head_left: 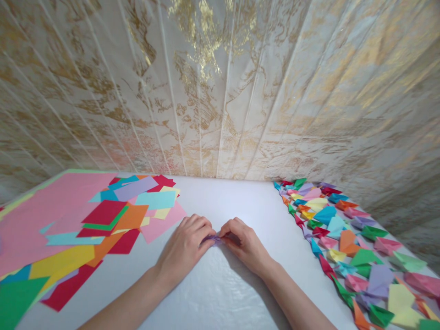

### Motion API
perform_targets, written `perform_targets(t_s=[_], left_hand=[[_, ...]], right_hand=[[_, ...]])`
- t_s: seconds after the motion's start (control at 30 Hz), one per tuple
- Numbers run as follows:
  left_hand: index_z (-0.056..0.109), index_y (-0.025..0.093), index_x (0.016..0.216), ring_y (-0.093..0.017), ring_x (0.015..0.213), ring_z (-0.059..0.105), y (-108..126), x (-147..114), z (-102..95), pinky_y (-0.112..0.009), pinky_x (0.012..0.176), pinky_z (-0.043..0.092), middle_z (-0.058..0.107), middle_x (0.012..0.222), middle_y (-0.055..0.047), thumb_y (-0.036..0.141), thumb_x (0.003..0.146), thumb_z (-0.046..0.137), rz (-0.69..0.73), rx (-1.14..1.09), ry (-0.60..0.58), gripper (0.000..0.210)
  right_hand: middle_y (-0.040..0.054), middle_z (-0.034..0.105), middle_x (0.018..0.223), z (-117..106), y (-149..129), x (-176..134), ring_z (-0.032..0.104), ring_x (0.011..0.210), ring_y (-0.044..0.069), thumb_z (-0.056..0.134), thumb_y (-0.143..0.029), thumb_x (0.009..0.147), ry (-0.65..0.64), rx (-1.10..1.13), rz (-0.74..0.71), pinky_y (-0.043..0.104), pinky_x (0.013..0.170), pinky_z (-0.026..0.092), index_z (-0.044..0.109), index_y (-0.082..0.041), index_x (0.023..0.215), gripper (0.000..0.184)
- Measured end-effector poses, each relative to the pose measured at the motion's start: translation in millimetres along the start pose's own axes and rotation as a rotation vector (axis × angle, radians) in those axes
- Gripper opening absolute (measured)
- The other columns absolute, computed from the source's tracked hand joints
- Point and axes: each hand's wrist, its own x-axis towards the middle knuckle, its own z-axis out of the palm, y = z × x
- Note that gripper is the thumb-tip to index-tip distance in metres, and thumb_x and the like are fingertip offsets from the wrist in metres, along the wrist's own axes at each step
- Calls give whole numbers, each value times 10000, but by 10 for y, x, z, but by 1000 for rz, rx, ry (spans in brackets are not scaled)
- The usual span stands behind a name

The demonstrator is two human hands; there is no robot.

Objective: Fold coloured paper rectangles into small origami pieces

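Note:
A small folded piece of purple paper (216, 239) is pinched between my two hands, just above or on the white table; its exact shape is mostly covered by fingers. My left hand (190, 238) is closed on its left end, thumb below and fingers curled over. From the other side, my right hand (242, 243) grips the right end between thumb and fingertips. The fingertips of both hands nearly meet around the paper.
Loose coloured paper sheets (134, 215) lie in an overlapping heap at the left, over large pink sheets (51, 201). Rows of folded paper pieces (347, 243) in many colours cover the right side. The white table (220, 197) ends at a gold-patterned curtain (206, 91).

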Motion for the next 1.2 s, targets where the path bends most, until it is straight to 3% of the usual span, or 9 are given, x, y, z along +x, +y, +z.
perform_targets(t_s=[0.33, 0.8, 1.0, 1.2], left_hand=[[604, 223, 914, -213, 905, 522, 45, 7, 3, -343, 772, 379, 617, 917, 14, 105, 843, 735, -37, 8, 16, 190], [560, 205, 805, -196, 814, 511, 73, 9, 30, -330, 727, 370, 606, 816, 16, 83, 877, 657, -79, 26, -6, 173], [595, 211, 847, -209, 840, 529, 59, 1, 49, -336, 737, 371, 632, 846, 10, 117, 871, 690, -89, 1, -2, 136], [571, 205, 754, -202, 803, 524, 85, 9, 56, -329, 717, 361, 606, 776, 22, 124, 866, 698, -113, -53, 48, 188]], right_hand=[[14, 628, 861, 32, 10, 3, 560, 851, 184, 555, 72, 804, 59, -11, -40, 287, 765, 440, 580, -215, 932, 315], [29, 652, 843, 53, -31, 35, 522, 834, 208, 676, -36, 811, -8, -227, -17, 338, 761, 424, 640, -199, 845, 170], [33, 644, 831, 56, -23, 26, 520, 823, 210, 658, -62, 836, 13, -221, 25, 342, 749, 424, 636, -202, 819, 142], [22, 633, 801, 49, -65, 39, 524, 815, 203, 627, -92, 856, 38, -106, 65, 340, 758, 408, 606, -202, 783, 134]])
